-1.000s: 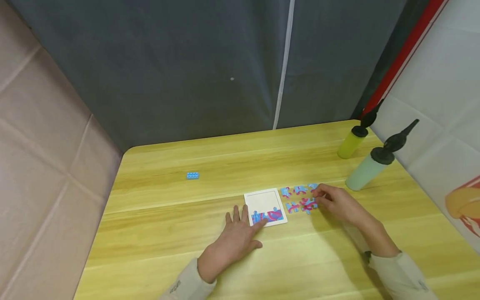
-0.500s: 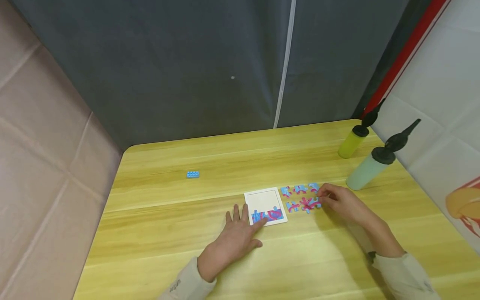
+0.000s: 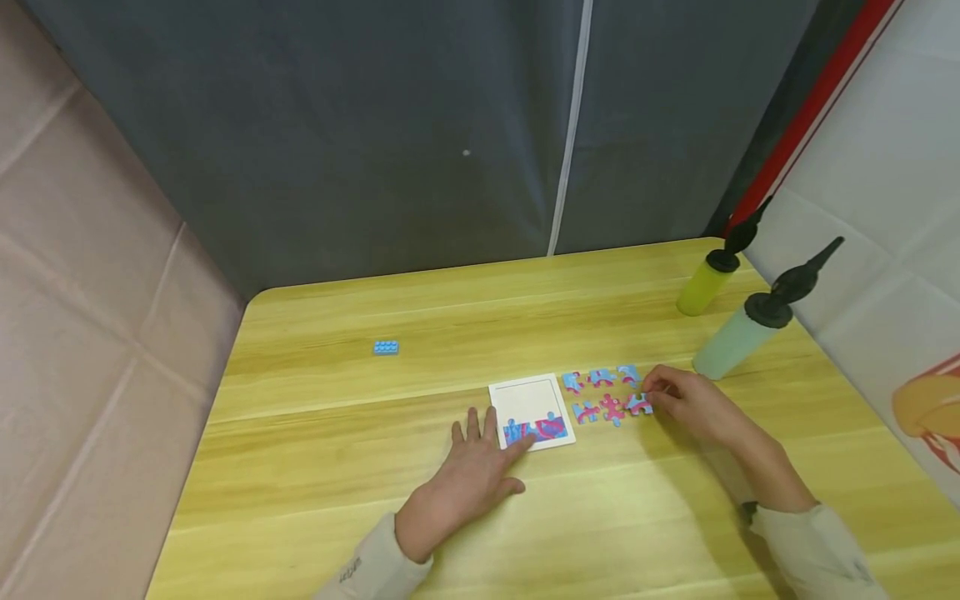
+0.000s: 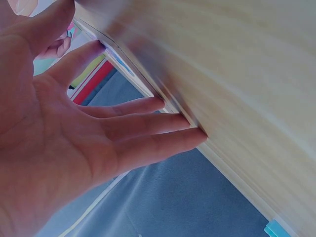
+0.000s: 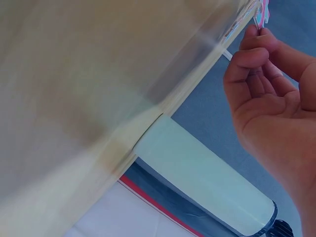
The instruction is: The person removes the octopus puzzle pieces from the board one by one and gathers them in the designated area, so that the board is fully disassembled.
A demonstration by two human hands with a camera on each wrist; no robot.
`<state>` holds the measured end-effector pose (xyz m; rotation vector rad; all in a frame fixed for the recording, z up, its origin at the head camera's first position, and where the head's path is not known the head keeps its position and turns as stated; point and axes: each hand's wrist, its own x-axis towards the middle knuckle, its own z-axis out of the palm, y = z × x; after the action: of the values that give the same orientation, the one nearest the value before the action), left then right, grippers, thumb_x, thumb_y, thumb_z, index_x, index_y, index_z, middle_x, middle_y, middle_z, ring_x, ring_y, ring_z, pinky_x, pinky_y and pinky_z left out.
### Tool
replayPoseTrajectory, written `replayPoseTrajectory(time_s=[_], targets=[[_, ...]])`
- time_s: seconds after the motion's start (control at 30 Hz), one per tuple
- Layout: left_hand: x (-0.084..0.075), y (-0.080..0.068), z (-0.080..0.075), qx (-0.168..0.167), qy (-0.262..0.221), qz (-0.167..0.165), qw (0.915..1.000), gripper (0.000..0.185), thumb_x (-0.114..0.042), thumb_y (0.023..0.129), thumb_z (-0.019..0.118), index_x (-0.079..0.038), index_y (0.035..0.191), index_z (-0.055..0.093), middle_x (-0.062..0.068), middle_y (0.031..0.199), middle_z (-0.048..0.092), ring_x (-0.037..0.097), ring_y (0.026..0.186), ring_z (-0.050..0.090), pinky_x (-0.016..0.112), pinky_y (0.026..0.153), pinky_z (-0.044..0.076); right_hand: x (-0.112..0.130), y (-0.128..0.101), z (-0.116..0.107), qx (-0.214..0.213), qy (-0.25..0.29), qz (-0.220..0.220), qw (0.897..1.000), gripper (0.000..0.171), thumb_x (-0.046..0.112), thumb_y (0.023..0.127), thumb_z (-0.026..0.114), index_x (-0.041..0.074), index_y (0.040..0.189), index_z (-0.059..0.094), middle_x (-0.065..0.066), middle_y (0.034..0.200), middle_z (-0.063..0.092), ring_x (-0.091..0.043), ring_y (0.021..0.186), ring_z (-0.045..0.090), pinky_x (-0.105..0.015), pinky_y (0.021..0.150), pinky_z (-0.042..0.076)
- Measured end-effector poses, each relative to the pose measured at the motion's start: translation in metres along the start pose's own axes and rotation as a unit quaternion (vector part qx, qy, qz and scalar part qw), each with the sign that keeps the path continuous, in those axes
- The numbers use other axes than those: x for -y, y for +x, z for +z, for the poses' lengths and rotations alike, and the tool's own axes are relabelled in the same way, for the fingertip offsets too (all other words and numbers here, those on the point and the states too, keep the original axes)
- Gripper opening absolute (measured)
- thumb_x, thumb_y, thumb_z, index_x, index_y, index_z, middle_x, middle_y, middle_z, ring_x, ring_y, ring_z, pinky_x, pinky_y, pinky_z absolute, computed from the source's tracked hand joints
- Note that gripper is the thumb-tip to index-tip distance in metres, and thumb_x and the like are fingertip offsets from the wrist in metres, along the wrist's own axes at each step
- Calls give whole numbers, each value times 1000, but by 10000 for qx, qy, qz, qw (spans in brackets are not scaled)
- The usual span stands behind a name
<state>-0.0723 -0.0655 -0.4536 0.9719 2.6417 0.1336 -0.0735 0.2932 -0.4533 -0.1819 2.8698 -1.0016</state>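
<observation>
The right hand covers the edge of the nearest loose piece, so whether its fingers pinch it cannot be told. The pieces' print is too small to read in the head view, and both wrist views are blurred, with the pale bottle cut off at the frame's edge.

Blue brick far left — two bottles right.

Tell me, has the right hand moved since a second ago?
Yes. The right hand has slid slightly right, away from the white puzzle tray, dragging a loose piece in its fingertips toward the pale green bottle.
</observation>
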Motion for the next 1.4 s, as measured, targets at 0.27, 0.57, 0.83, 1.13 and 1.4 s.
replayPoseTrajectory(time_s=[0.27, 0.57, 0.83, 1.13, 1.4], targets=[[1, 1, 1, -34, -48, 13, 10000, 67, -51, 96, 66, -40, 157, 42, 36, 162, 30, 61, 147, 29, 70, 113, 38, -3, 4, 0, 114, -115, -29, 9999, 8, 3, 100, 63, 8, 102, 69, 0, 91, 71, -10, 84, 61, -24, 71, 50], [0, -2, 2, -49, -30, -30, 10000, 66, -51, 96, 67, -40, 157, 43, 36, 160, 33, 62, 146, 31, 70, 112, 39, -3, 9, 1, 228, -208, -42, 9995, 7, 3, 99, 63, 7, 101, 68, 0, 88, 71, -9, 81, 60, -25, 71, 49], [0, -4, 3, -85, 17, -27, 10000, 66, -52, 95, 67, -39, 156, 44, 36, 160, 33, 62, 145, 32, 69, 112, 40, -4, 9, 4, 241, -195, 16, 9995, 7, 5, 100, 63, 6, 104, 69, 1, 90, 71, -11, 83, 61, -25, 71, 50], [0, -2, 1, -56, 49, 28, 10000, 67, -52, 96, 67, -40, 157, 42, 36, 161, 32, 62, 146, 31, 69, 112, 39, 5, 7, 5, 204, 106, -26, 9997, 12, 6, 103, 60, 4, 108, 70, -5, 94, 74, -11, 80, 64, -22, 68, 52], [1, 0, 3, -249, 205, 180, 9993, 68, -51, 94, 68, -38, 157, 44, 38, 158, 36, 62, 143, 36, 69, 108, 44, 31, 13, 10, 314, 122, -184, 9993, 12, 8, 103, 60, 6, 111, 70, -6, 93, 73, -10, 72, 59, -23, 63, 50]])
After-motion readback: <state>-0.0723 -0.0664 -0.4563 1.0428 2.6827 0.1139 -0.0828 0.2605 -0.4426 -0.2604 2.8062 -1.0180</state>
